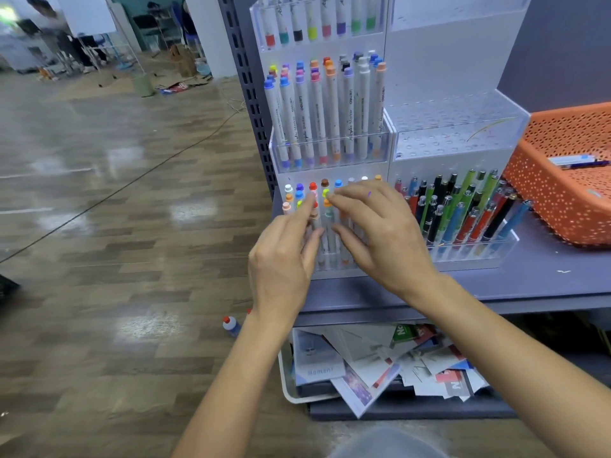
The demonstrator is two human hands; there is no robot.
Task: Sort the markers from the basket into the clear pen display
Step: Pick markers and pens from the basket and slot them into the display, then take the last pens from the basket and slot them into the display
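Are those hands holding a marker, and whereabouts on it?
Cannot tell: left hand and right hand touch the racked markers near their caps; grip unclear.

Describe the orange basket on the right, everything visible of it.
The orange basket looks like plastic, its walls pierced with small round holes, under a rolled rim. It rests on the grey shelf at the right, cut off by the picture's edge, beside the tray of coloured pens. Two pens lie inside, one pale, one dark blue. Neither the left hand nor the right hand touches it.
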